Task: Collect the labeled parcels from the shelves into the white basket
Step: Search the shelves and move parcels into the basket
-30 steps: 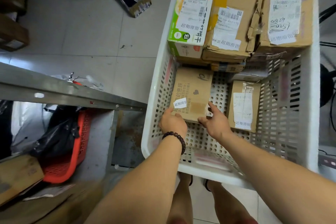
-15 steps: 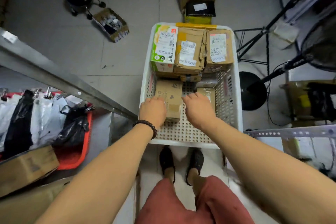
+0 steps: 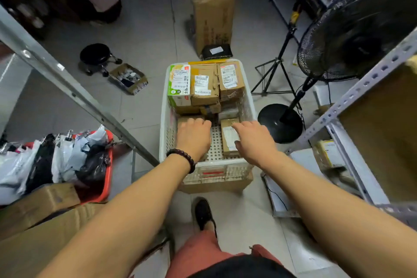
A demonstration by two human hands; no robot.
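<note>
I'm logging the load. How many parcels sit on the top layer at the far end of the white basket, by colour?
Green-and-white box: 1
Brown cartons: 2
Total: 3

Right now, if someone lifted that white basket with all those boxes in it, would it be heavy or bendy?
Probably heavy: the white basket holds many cardboard boxes. They are piled at its far end, so it would likely tip that way when lifted. Its hole-filled plastic walls may flex slightly under the load.
</note>
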